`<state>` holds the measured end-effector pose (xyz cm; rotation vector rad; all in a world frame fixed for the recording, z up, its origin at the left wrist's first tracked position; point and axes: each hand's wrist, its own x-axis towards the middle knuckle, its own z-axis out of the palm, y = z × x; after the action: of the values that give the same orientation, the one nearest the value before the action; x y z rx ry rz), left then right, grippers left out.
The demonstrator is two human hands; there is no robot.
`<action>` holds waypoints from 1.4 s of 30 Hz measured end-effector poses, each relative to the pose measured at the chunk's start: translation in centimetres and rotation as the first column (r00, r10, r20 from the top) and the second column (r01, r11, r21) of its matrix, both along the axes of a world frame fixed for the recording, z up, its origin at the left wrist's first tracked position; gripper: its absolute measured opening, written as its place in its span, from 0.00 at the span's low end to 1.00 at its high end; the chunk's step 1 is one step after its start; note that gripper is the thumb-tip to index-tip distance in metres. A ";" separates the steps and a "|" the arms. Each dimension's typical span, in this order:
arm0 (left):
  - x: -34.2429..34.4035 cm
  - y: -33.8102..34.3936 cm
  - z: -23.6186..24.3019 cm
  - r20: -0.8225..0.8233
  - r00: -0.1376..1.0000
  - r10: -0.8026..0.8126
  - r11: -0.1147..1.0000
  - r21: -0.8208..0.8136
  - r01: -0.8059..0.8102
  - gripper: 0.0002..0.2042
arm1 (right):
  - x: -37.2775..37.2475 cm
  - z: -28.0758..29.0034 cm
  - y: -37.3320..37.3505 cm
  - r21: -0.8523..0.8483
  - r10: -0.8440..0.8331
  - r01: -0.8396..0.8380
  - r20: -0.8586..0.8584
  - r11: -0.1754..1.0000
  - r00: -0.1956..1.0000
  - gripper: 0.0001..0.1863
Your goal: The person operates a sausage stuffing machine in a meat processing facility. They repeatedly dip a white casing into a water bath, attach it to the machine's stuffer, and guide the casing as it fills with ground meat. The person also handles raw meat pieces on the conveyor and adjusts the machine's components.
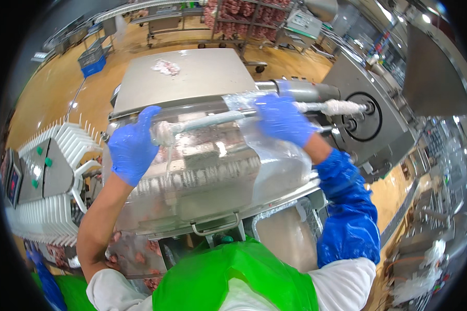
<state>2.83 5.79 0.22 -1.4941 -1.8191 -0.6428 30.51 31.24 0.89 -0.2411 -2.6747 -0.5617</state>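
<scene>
Right at the fingertips: the left hand [135, 147], gloved in blue, has its thumb raised, the other fingers turned in against the bunched pale casing [163, 133] at the left end of a slim tube [207, 122]; I can't tell from here whether they're clenched on it. The right hand [285, 119], gloved too, is a blur across that same tube, and its grip I can't make out either. Past it, a second pale bunch [342, 107] sits toward the steel machine housing [355, 78], beside a black ring [381, 119]. Beneath both hands spreads a wet, see-through guard [207, 199]. Beyond the tube, there's a flat steel cover [192, 85] bearing a whitish scrap [165, 67]. White prongs [41, 223] line up at far left, and at the back, a wheeled rack hangs full of reddish meat [244, 20].
</scene>
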 end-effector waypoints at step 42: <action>-3.2 -12.9 8.5 0.050 0.998 -0.023 1.000 0.011 0.023 0.22 | -5.1 8.5 -18.8 -0.075 0.022 -0.052 -0.349 0.996 0.937 0.29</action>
<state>-0.40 -7.14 8.73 -1.5062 -1.8357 -0.7061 25.40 12.43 9.36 -0.2840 -2.3546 -0.3566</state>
